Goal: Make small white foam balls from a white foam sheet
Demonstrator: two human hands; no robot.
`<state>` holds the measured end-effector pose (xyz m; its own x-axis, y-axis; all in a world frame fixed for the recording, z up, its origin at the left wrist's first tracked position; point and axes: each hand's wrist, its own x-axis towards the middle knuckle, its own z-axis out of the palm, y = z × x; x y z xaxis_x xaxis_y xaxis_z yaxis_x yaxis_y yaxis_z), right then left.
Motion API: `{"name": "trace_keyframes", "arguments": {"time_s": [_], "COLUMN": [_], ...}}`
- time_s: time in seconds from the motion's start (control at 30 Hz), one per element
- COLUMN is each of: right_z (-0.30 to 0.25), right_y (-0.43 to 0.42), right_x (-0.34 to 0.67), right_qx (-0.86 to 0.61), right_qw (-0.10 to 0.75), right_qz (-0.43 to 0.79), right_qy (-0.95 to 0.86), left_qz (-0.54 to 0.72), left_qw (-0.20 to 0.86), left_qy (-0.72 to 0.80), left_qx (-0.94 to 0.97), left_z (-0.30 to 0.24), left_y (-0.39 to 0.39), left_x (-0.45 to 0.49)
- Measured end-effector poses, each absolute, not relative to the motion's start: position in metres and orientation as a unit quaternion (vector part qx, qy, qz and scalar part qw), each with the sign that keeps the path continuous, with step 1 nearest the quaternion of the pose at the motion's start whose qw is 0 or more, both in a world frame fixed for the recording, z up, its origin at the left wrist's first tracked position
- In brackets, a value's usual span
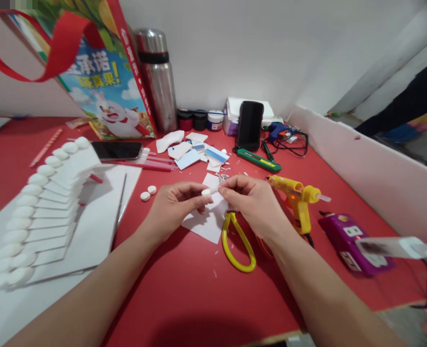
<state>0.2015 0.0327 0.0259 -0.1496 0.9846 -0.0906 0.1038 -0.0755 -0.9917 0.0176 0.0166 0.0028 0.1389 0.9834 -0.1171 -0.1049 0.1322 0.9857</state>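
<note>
Over the middle of the table, my left hand (184,200) pinches a small white round disc (206,192) between thumb and fingertips. My right hand (244,193) is closed at the disc's right side, its thumb and forefinger on a small pale piece (215,189) too small to name. Beneath the hands lies a white paper sheet (208,229). Yellow-handled scissors (240,246) rest under my right hand, which partly hides them. Two more white discs (148,193) sit left of my left hand. A curved white stepped model (54,212), edged with similar discs, stands at the left.
A yellow glue gun (296,195), a purple box (351,243) and a green cutter (258,159) lie to the right. Behind are paper scraps (199,149), two phones (250,125), paint jars (199,120), a steel flask (158,82) and a printed bag (104,82). A low white wall (365,149) edges the right.
</note>
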Motion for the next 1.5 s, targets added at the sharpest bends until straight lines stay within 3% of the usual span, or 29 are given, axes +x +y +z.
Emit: {"name": "trace_keyframes", "arguments": {"time_s": [0.3,0.83,1.5], "right_z": [0.0285,0.0268,0.0317], "right_y": [0.0267,0.027,0.025], "right_x": [0.1963,0.1959,0.2023], "right_qx": [-0.498,-0.502,-0.497], "right_qw": [0.424,0.43,0.452], "right_qz": [0.426,0.387,0.461], "right_qy": [-0.625,-0.643,-0.58], "left_qz": [0.473,0.484,0.496], "left_qw": [0.606,0.59,0.582], "left_qy": [0.471,0.478,0.485], "left_qx": [0.432,0.435,0.423], "left_z": [0.0026,0.0015,0.0039], "left_y": [0.016,0.0168,0.018], "left_x": [0.0185,0.0199,0.0194]}}
